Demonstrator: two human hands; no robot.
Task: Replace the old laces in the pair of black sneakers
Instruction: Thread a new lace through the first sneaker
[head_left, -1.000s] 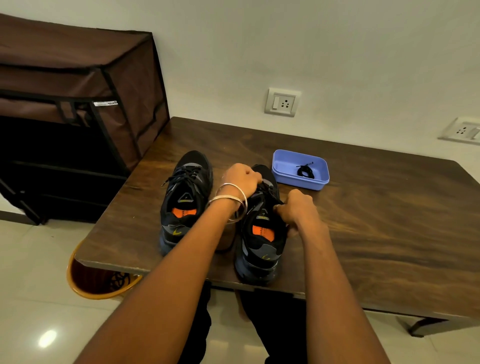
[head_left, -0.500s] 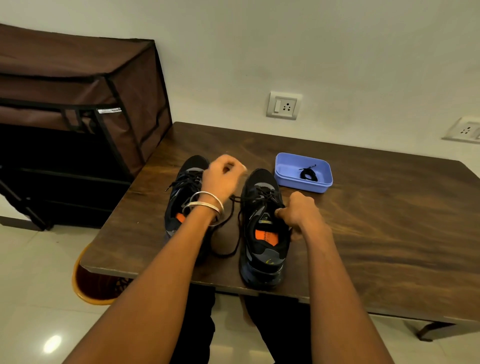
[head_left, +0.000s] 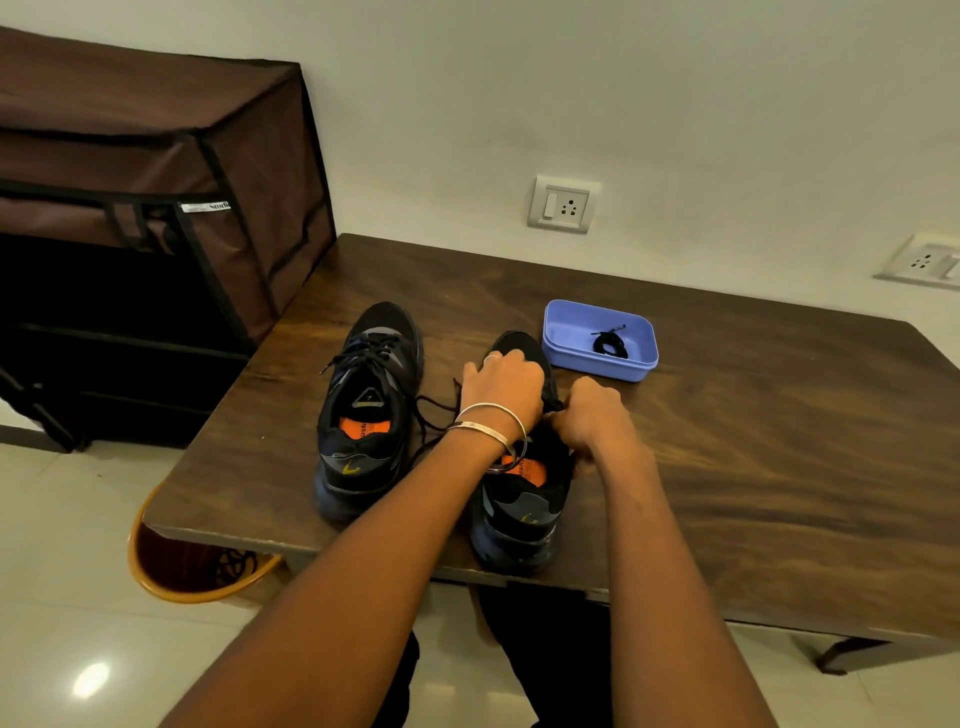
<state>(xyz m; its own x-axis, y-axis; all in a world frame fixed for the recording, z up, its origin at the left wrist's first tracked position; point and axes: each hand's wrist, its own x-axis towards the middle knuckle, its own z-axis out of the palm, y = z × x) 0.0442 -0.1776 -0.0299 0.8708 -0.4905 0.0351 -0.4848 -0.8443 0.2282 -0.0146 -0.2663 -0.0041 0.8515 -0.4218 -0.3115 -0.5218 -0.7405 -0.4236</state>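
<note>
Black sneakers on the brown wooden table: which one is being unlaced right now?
The black sneaker nearer the blue plastic tray; both hands are on it and its lace trails loose, while the other black sneaker sits untouched, fully laced.

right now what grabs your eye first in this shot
Both hands, the left hand and the right hand, work the lace on the right sneaker at the near table edge. Beside it stands the left sneaker, laced, and behind sits a blue tray holding a coiled black lace.
</note>
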